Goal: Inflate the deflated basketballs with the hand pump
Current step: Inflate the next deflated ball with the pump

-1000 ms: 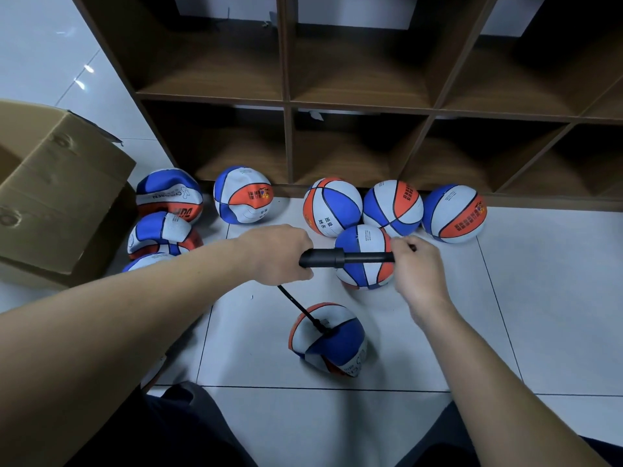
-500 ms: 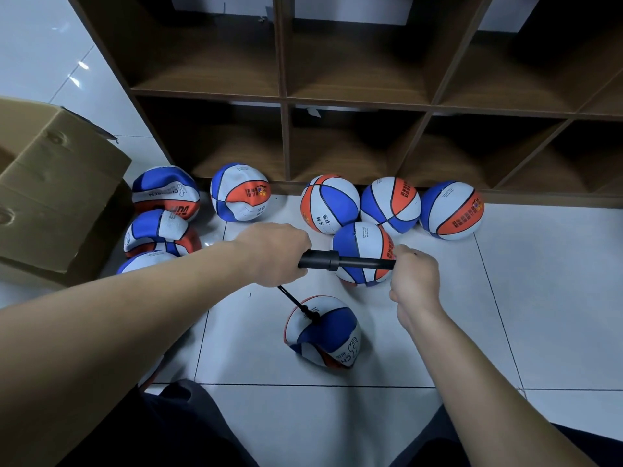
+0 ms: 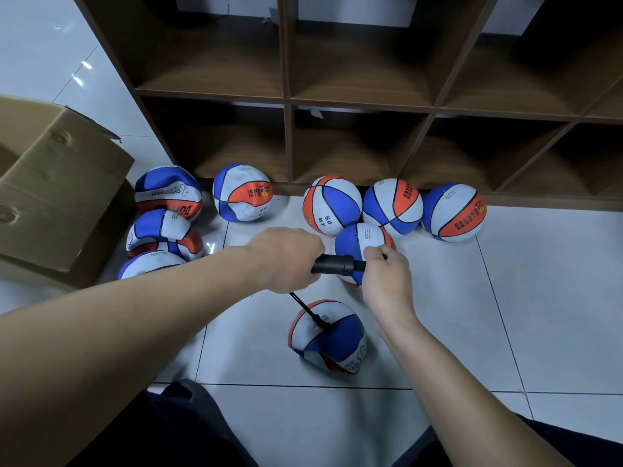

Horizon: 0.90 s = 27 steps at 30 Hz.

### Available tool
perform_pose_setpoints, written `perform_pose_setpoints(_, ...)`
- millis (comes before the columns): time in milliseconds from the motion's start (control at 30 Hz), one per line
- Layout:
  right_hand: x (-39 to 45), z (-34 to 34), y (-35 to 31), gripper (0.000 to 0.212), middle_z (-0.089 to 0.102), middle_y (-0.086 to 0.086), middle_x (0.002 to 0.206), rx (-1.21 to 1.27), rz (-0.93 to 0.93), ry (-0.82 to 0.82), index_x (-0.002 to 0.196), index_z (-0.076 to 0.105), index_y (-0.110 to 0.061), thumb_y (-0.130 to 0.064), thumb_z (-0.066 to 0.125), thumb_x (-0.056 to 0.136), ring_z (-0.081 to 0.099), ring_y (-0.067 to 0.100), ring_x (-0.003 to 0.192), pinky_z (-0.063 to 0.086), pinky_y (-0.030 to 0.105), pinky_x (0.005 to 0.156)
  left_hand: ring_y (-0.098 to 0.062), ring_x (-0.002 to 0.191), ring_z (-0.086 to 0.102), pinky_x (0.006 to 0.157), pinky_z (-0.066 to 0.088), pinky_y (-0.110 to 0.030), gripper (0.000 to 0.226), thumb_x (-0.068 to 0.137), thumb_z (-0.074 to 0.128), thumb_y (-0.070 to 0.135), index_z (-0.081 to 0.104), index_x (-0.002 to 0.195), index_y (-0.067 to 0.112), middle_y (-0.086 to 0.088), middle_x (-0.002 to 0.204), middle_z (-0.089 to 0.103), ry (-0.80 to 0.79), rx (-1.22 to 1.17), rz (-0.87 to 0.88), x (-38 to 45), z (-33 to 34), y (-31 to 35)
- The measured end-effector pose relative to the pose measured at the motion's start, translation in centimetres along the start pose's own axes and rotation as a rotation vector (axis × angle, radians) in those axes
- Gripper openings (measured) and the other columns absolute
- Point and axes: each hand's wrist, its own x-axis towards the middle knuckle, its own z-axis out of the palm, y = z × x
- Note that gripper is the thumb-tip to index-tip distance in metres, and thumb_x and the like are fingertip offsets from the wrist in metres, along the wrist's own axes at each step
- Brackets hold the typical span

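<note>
A black hand pump is held level above the floor. My left hand grips its barrel and my right hand grips the handle, pushed in close to the barrel. A thin black hose runs down from the pump into a sagging red, white and blue basketball on the tiles in front of me. Several more basketballs of the same colours lie nearby: crumpled flat ones at the left, rounder ones along the shelf base.
A brown wooden cubby shelf with bare compartments stands at the back. An open cardboard box sits at the left beside the flat balls. White floor tiles spread to the right. My dark trouser legs show at the bottom.
My right hand has pushed the pump handle leftward into the barrel, so the exposed rod is now hidden. The left hand and the hosed ball stay nearly where they were.
</note>
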Motion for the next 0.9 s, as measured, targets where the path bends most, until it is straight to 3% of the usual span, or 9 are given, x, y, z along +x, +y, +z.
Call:
perform_pose_setpoints(133, -0.6, 0.5, -0.2, 0.029, 0.037, -0.004, 0.064, -0.031, -0.039, -0.040, 0.075, 0.039, -0.015, -0.018, 0.049, 0.103, 0.033, 0.017, 0.061, 0.032, 0.030, 0.056, -0.013, 0.065, 0.048, 0.054, 0.031, -0.031, 0.033, 0.103, 0.054, 0.041, 0.039, 0.076, 0.030, 0.006, 0.077, 0.052, 0.003, -0.014, -0.005, -0.1, 0.3, 0.5)
perform_pose_setpoints(367, -0.4, 0.4, -0.5, 0.026, 0.040, -0.001, 0.069, -0.010, -0.030, -0.042, 0.076, 0.044, -0.016, -0.018, 0.049, 0.102, 0.036, 0.020, 0.066, 0.035, 0.031, 0.059, -0.014, 0.065, 0.050, 0.054, 0.032, -0.031, 0.031, 0.102, 0.055, 0.041, 0.042, 0.077, 0.029, 0.005, 0.077, 0.055, 0.013, -0.034, -0.007, 0.0, 0.1, 0.8)
perform_pose_setpoints(500, 0.5, -0.2, -1.0, 0.029, 0.044, -0.006, 0.061, -0.016, -0.017, -0.086, 0.074, 0.048, -0.017, -0.017, 0.052, 0.102, 0.042, 0.007, 0.047, 0.044, 0.025, 0.051, -0.016, 0.068, 0.054, 0.057, 0.037, -0.031, 0.025, 0.100, 0.057, 0.039, 0.049, 0.079, 0.028, 0.004, 0.078, 0.058, 0.019, -0.077, 0.012, 0.3, 0.0, 0.4)
perform_pose_setpoints(567, 1.3, -1.0, -1.2, 0.025, 0.046, -0.002, 0.064, -0.022, -0.012, -0.100, 0.076, 0.052, -0.013, -0.020, 0.054, 0.100, 0.043, 0.013, 0.053, 0.043, 0.029, 0.054, -0.017, 0.071, 0.057, 0.059, 0.041, -0.032, 0.019, 0.099, 0.059, 0.040, 0.055, 0.085, 0.028, 0.003, 0.080, 0.060, 0.016, -0.106, 0.016, 0.4, -0.1, 0.0)
perform_pose_setpoints(633, 2.3, -2.4, -1.5, 0.023, 0.047, -0.001, 0.064, -0.008, -0.001, -0.058, 0.076, 0.053, -0.012, -0.021, 0.055, 0.097, 0.043, 0.020, 0.059, 0.039, 0.030, 0.055, -0.017, 0.072, 0.058, 0.060, 0.044, -0.033, 0.018, 0.099, 0.061, 0.042, 0.058, 0.090, 0.026, 0.003, 0.080, 0.060, 0.000, -0.120, 0.006, 0.4, -0.4, -0.7)
perform_pose_setpoints(700, 3.2, -4.4, -1.9, 0.025, 0.044, -0.006, 0.056, 0.046, 0.018, 0.025, 0.071, 0.049, -0.015, -0.018, 0.056, 0.095, 0.040, 0.015, 0.052, 0.036, 0.025, 0.050, -0.017, 0.069, 0.057, 0.059, 0.042, -0.033, 0.022, 0.099, 0.063, 0.043, 0.058, 0.087, 0.026, 0.004, 0.077, 0.058, -0.031, -0.136, -0.013, 0.2, -0.8, -1.7)
perform_pose_setpoints(800, 4.1, -6.3, -1.9, 0.026, 0.030, -0.004, 0.060, 0.139, 0.032, 0.107, 0.071, 0.041, -0.022, -0.018, 0.058, 0.091, 0.026, 0.016, 0.055, 0.025, 0.032, 0.052, -0.020, 0.068, 0.058, 0.062, 0.046, -0.036, 0.028, 0.097, 0.067, 0.046, 0.056, 0.082, 0.025, 0.002, 0.076, 0.059, -0.065, -0.193, -0.019, 0.0, -1.3, -2.7)
perform_pose_setpoints(900, 3.8, -5.8, -1.7, 0.032, 0.029, -0.006, 0.059, 0.164, 0.007, 0.130, 0.069, 0.037, -0.024, -0.017, 0.056, 0.093, 0.025, 0.016, 0.055, 0.025, 0.032, 0.052, -0.017, 0.068, 0.057, 0.061, 0.045, -0.034, 0.029, 0.098, 0.066, 0.048, 0.054, 0.082, 0.027, 0.005, 0.075, 0.057, -0.049, -0.147, -0.018, 0.0, -1.3, -2.4)
